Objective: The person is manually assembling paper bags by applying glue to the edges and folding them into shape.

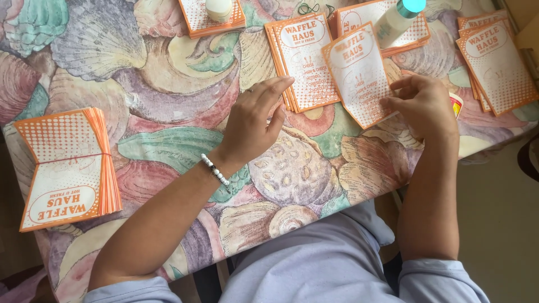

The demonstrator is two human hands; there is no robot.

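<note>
While the right hand (422, 104) rests at the centre right of the frame with its fingertips (393, 104) pressed on the lower right edge of a single orange-and-white paper card (359, 76), the left hand (255, 123) lies open and flat near the middle, fingers stretched toward a neat stack of the same cards (306, 62) and just reaching its lower left corner. Neither hand grips anything; both are spread, palms down. The single card sits tilted, overlapping the right side of that stack, in the upper centre of the frame. A white beaded bracelet (215, 169) circles the left wrist. Behind the right hand a small yellow and red object (457, 104) peeks out, too hidden to identify. Further out, another pile of cards (497, 59) lies at the upper right, and a white bottle with a teal cap (398, 19) lies across more cards at the top. A small white tub (219, 8) sits on cards at the top centre. At the far left, a thick stack of folded cards (70, 168) rests near the edge of the desk (157, 84), which wears a cloth patterned with large pastel seashells.
</note>
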